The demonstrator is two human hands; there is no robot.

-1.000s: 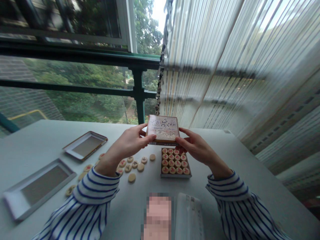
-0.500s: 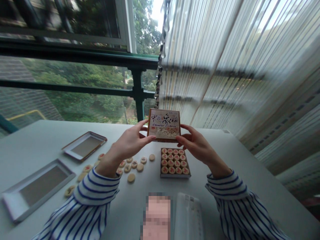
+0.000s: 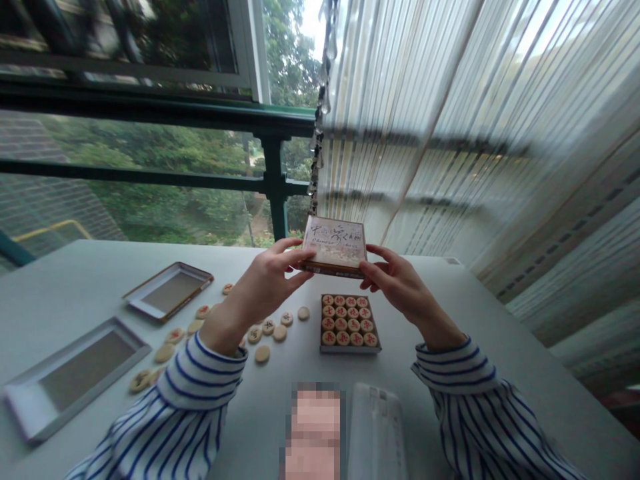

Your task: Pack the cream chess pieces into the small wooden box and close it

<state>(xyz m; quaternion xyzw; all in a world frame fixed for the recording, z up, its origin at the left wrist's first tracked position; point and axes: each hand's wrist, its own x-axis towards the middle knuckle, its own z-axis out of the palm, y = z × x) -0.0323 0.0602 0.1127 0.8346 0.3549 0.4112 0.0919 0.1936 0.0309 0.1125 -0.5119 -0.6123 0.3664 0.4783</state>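
Note:
Between my two hands, above the far part of the table, is a small Chinese chess box lid point(image 3: 334, 243) with dark lettering on its top. My left hand point(image 3: 263, 273) grips its left edge, thumb and fingers closed on it. My right hand point(image 3: 393, 283) pinches the lower right corner. Just below and nearer to me stands a square box of chess pieces point(image 3: 350, 350), filled with rows of round wooden discs marked in red. Loose chess pieces point(image 3: 263, 353) lie scattered to its left, some partly hidden behind my left forearm.
At left on the white table point(image 3: 450, 300) lie an open brown-edged tray point(image 3: 173, 290) and a larger pale tray point(image 3: 95, 367). A translucent plastic case point(image 3: 377, 433) is at the near edge, beside a pixelated patch. A string curtain point(image 3: 410, 133) hangs behind, right of the railing point(image 3: 274, 173).
The lid has moved slightly right and tilted back, so its front side now shows. Both hands have moved with it, still gripping it. The filled box has stayed in place.

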